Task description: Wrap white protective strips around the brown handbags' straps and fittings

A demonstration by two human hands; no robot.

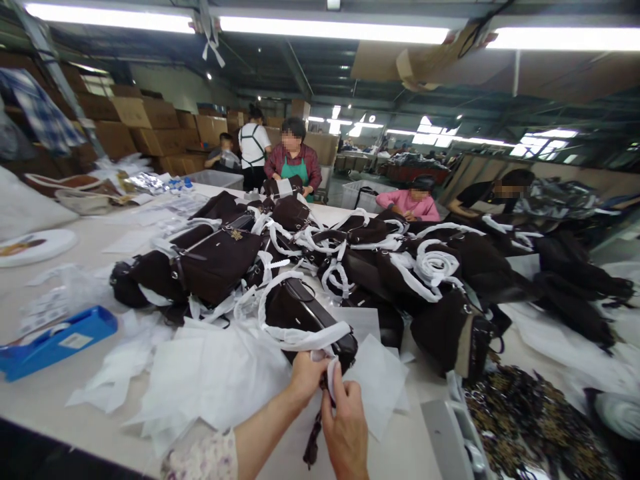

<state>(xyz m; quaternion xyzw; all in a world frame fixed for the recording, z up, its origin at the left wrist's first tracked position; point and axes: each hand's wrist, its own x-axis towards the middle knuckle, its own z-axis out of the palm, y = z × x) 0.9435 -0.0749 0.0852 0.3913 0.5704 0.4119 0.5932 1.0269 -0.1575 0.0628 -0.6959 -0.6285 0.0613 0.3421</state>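
Note:
A dark brown handbag [293,313] lies in front of me on the table, its handle bound in white wrapping [320,335]. My left hand [304,381] is closed on the white wrapping at the bag's near end. Close beside it, my right hand [345,420] pinches a white-wrapped strip [331,373] between thumb and fingers. Below the fingers hangs a narrow dark strap [313,440]; its upper part is hidden by the right hand. Sheets of white tissue paper [200,373] lie under and to the left of the bag.
More dark handbags [220,260] with white-wrapped straps are heaped across the table. At left stands a blue tape dispenser [65,343]. Metal charms [540,420] are piled at right, beside a grey tape dispenser [453,433]. Several people work beyond the heap, one in a green apron [293,175].

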